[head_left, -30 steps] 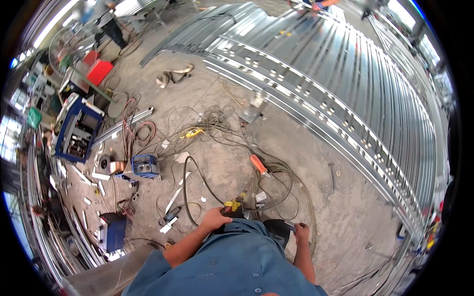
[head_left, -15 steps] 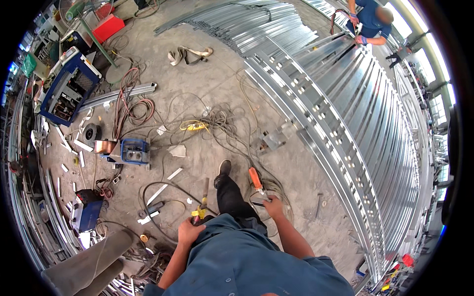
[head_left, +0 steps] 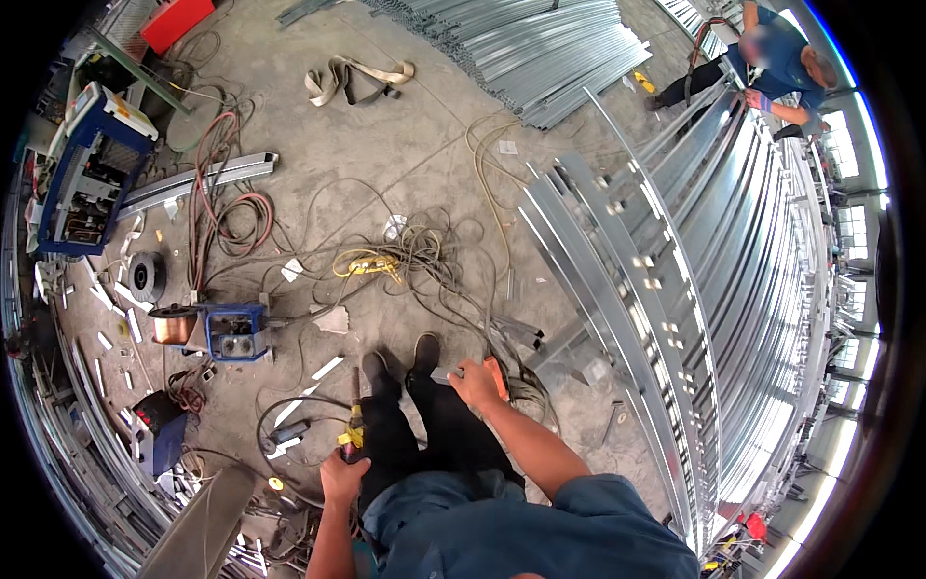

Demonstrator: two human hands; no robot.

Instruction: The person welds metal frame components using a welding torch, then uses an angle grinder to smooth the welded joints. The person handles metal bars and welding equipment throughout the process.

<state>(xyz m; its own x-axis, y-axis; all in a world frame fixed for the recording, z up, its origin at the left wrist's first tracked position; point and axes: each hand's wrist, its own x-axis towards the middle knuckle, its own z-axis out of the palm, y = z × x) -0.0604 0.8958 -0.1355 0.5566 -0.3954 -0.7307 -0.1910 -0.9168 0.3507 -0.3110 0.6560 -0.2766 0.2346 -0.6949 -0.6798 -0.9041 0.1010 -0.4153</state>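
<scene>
- Right hand point(head_left: 473, 384) has swung forward beside the orange-handled tool point(head_left: 497, 376), fingers pinched on a small grey piece point(head_left: 440, 374), its kind unclear
- Left hand point(head_left: 341, 476) grips the yellow-taped torch point(head_left: 351, 437) near the left leg
- Progress — both held things are apart from the steel channels point(head_left: 627, 261); done and left cannot be told
- Concrete floor point(head_left: 280, 135) bears tangled cables point(head_left: 424, 253); co-worker point(head_left: 786, 68) bends beyond, in a workshop

A: Operator, what finish shows at your right hand point(head_left: 473, 384)?

B: You hold a flat grey piece point(head_left: 440, 374), smooth and metallic-looking; your shirt point(head_left: 502, 526) is matt cloth.

A: And on the floor point(head_left: 270, 125), itself rough, dull concrete?

B: Note the long channels point(head_left: 617, 256), glossy metal; the strap point(head_left: 400, 74), matt woven cloth; the wire spool point(head_left: 174, 329), shiny and coppery.
</scene>
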